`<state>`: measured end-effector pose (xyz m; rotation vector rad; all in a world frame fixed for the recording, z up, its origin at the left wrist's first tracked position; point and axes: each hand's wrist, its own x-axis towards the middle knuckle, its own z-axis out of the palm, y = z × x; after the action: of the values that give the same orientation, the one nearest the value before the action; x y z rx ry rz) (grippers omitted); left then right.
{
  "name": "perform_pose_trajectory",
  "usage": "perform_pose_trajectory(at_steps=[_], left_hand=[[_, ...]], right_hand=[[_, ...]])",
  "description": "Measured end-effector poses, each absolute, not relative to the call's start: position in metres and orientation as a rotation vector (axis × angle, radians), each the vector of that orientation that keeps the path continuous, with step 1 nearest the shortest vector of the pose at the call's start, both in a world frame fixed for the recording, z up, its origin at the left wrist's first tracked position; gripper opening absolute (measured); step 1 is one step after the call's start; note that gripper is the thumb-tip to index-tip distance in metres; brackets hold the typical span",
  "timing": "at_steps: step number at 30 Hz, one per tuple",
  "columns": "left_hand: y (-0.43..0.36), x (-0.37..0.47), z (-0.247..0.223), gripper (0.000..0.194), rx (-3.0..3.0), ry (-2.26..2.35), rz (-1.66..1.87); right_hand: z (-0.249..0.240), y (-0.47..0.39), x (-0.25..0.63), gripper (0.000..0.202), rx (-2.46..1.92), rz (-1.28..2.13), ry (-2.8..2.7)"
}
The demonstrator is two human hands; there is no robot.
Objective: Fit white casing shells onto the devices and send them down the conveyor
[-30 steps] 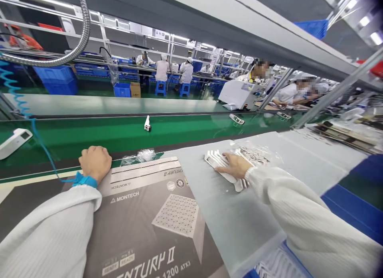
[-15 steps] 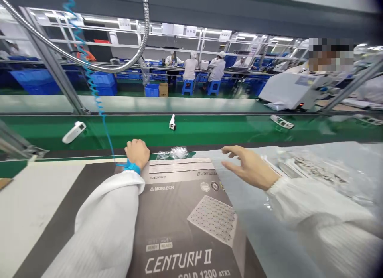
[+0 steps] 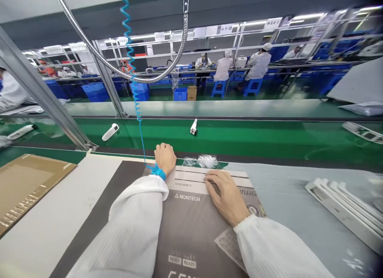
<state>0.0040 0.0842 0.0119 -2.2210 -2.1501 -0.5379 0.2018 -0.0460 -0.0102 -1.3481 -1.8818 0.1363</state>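
Observation:
A dark grey flat cardboard sheet printed MONTECH (image 3: 191, 226) lies in front of me. My left hand (image 3: 165, 158), with a blue wrist strap (image 3: 158, 172) at its cuff, sits at the sheet's far edge. Its fingers curl down and away from view, and whatever they hold is hidden. Over the sheet's pale upper band rests my right hand (image 3: 224, 192), palm down, thumb apart from the loosely bent fingers, nothing in it. Crumpled clear plastic (image 3: 206, 161) lies just beyond the sheet, between the two hands.
A green conveyor belt (image 3: 254, 140) runs across, carrying a small white device (image 3: 194, 127) and a white handheld unit (image 3: 110, 132). White plastic parts (image 3: 344, 210) lie at right, brown cardboard (image 3: 32, 186) at left. A coiled blue cord (image 3: 136, 98) hangs down to the strap. People work beyond.
My right hand has come from the right of the sheet down onto its upper band. The left hand stays at the far edge. The view has turned left.

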Motion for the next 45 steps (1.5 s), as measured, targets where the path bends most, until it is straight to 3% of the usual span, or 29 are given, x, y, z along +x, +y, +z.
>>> perform_pose_trajectory(at_steps=[5, 8, 13, 19, 23, 28, 31, 34, 37, 41, 45], left_hand=[[0.113, -0.002, 0.028, 0.031, -2.413, -2.074, -0.397], [0.156, 0.02, 0.044, 0.036, -2.435, -2.198, -0.365], [0.2, 0.091, 0.048, 0.052, -2.348, -2.354, -0.562], [0.192, 0.114, 0.045, 0.043, -2.252, -2.519, -0.739], [0.165, 0.09, 0.06, 0.028, -2.484, -2.507, -0.874], [0.08, 0.058, 0.081, 0.04, -3.021, -2.168, -1.115], [0.023, 0.045, 0.074, 0.036, -3.466, -1.691, -1.213], [-0.014, 0.039, 0.052, 0.046, -2.976, -1.831, -1.758], [-0.032, 0.04, 0.03, 0.03, -2.731, -2.24, -2.023], [-0.042, 0.041, 0.024, 0.033, -3.2, -2.117, -1.85], [-0.045, 0.037, 0.032, 0.029, -3.197, -2.044, -1.589]], right_hand=[[-0.008, -0.045, 0.198, 0.015, -1.365, 0.17, -1.84], [-0.009, -0.044, 0.196, 0.015, -1.376, 0.187, -1.834], [-0.007, -0.046, 0.197, 0.014, -1.389, 0.235, -1.817], [0.0, -0.048, 0.198, 0.016, -1.374, 0.439, -1.654], [0.008, -0.043, 0.204, 0.03, -1.415, 0.78, -1.297], [0.03, -0.043, 0.211, 0.062, -1.035, 1.601, -0.721], [0.034, -0.051, 0.204, 0.052, -0.891, 1.797, -0.848], [0.023, -0.057, 0.192, 0.056, -0.926, 1.657, -1.014], [0.009, -0.058, 0.183, 0.067, -0.946, 1.448, -1.068], [0.004, -0.059, 0.182, 0.056, -1.119, 1.176, -1.272], [0.012, -0.059, 0.191, 0.046, -1.464, 0.643, -1.515]])
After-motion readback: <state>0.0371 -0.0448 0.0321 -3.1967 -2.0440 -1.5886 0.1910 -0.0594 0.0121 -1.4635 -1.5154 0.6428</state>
